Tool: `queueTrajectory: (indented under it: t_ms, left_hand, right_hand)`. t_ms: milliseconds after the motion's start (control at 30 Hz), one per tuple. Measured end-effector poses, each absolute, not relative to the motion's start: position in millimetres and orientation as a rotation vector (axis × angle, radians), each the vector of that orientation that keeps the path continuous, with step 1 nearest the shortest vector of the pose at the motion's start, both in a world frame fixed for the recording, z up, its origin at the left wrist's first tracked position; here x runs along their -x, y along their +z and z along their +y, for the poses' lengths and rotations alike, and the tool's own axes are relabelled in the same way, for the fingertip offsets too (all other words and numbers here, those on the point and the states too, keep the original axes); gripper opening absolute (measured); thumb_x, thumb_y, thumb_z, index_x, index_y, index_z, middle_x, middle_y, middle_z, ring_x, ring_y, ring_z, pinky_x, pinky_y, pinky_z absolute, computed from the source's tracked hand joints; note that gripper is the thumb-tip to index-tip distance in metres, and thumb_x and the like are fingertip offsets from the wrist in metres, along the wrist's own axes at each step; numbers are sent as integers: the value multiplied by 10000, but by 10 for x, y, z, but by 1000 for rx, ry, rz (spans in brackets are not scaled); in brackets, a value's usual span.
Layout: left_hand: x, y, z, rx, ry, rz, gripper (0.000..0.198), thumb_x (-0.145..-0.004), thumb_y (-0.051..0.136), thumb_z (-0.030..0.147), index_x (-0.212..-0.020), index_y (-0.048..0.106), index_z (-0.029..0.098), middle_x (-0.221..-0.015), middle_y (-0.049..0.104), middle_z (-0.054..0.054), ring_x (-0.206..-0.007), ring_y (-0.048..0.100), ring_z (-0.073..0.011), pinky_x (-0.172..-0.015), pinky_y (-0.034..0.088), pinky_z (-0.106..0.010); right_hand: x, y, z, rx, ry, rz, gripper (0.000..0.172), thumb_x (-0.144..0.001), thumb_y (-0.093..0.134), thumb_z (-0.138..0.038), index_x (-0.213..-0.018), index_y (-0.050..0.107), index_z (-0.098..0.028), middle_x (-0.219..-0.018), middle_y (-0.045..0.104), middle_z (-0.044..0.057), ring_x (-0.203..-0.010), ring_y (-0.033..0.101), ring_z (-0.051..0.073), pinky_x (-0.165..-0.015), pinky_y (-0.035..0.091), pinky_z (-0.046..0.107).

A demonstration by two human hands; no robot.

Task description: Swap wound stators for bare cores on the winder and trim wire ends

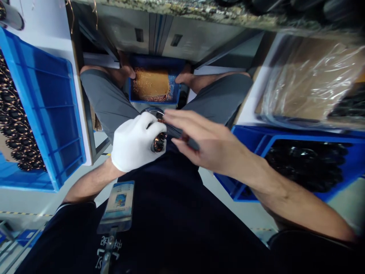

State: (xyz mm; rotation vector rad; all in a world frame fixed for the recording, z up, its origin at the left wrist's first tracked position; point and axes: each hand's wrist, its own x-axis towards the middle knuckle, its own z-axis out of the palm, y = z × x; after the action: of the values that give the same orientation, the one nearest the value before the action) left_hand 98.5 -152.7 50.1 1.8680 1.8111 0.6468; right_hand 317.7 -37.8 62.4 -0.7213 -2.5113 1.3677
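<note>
My left hand (pixel 137 140), in a white glove, is wrapped round a small dark cylindrical part with copper wire (pixel 159 142), which looks like a wound motor coil. The wire-covered end of this part shows between the gloved fingers, while the rest is hidden. My bare right hand (pixel 199 137) hovers just to the right, slightly blurred, with its fingers stretched out and the thumb apart. Its fingertips are close to the top of the held part; whether they touch it I cannot tell. A curved shiny rim (pixel 152 109) shows behind the glove.
Between the feet stands a blue bin (pixel 155 102) with copper scraps and a cardboard piece. At left, a blue crate (pixel 62 125) holds many copper-wired parts. A blue crate (pixel 245 131) of black parts stands at right, below a plastic-wrapped cardboard box (pixel 308 76). A worktop edge (pixel 182 13) crosses the top.
</note>
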Motion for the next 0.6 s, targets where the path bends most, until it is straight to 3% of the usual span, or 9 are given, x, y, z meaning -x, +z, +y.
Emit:
queueTrajectory:
  t_ms: [67, 200, 333, 467, 600]
  left_hand:
    - [-1044, 524, -1552, -1928, 622, 1785, 153, -848, 775, 288, -1000, 772, 269, -1004, 695, -58, -834, 684, -232, -683, 465, -356]
    - [-1100, 649, -1576, -1888, 711, 1695, 261, -802, 807, 267, -1058, 785, 311, -1045, 713, -36, -831, 682, -215, -705, 475, -357]
    - [-972, 663, -1482, -1805, 877, 1535, 263, -796, 910, 351, -1039, 808, 358, -926, 707, -10, -777, 663, -213, -743, 497, -395]
    - [-813, 554, -1387, -1886, 1000, 1263, 313, -791, 972, 561, -993, 807, 388, -754, 656, 21, -654, 607, -193, -718, 514, -430]
    - [-795, 637, -1440, -1820, 892, 1501, 322, -864, 911, 631, -995, 785, 365, -881, 730, -8, -894, 730, -240, -829, 602, -466]
  right_hand:
    - [-3135, 653, -435, 686, 1460, -2564, 387, -1108, 590, -229, -1492, 635, -220, -1327, 795, 113, -1020, 777, 245, -770, 594, 350]
    - [-3136, 738, -402, 692, 1673, -2612, 21, -1102, 600, -247, -1108, 621, -246, -941, 718, 34, -729, 623, 190, -639, 424, 341]
    - [-3169, 899, -285, 624, 1804, -2547, 207, -1127, 585, -294, -936, 511, -263, -858, 641, -5, -666, 531, 155, -615, 367, 341]
    - [-3129, 1058, -250, 674, 1788, -2477, 206, -1146, 561, -286, -946, 518, -263, -775, 573, -35, -611, 453, 131, -605, 335, 329]
    - [-3068, 1124, -227, 668, 1796, -2478, 208, -1156, 530, -252, -948, 524, -248, -768, 526, -36, -629, 430, 123, -617, 318, 316]
